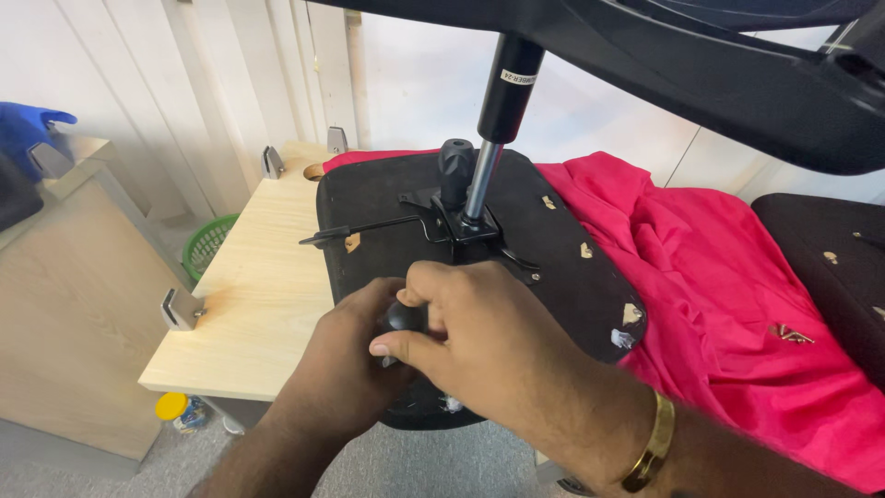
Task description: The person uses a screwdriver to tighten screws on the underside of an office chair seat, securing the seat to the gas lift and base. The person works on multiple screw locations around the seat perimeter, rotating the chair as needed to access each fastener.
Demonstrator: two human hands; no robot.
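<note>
1. A pink cloth (728, 267) lies spread at about four o'clock, reaching to the right edge.
2. A light wooden table (253, 277) sits at nine o'clock, with grey metal brackets (181, 308) at its edges.
3. A green basket (207, 244) stands on the floor beside the table, at ten o'clock.
4. A yellow-lidded jar (175, 409) rests on the floor at seven o'clock.
5. A blue glove (26, 129) lies on a wooden cabinet (74, 304) at the far left.

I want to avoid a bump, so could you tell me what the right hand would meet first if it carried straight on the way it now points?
The right hand points left, across the black knob it grips. Straight on, it would first meet the left hand, already pressed against it; beyond lies the wooden tabletop. Depth is hard to judge.
</note>
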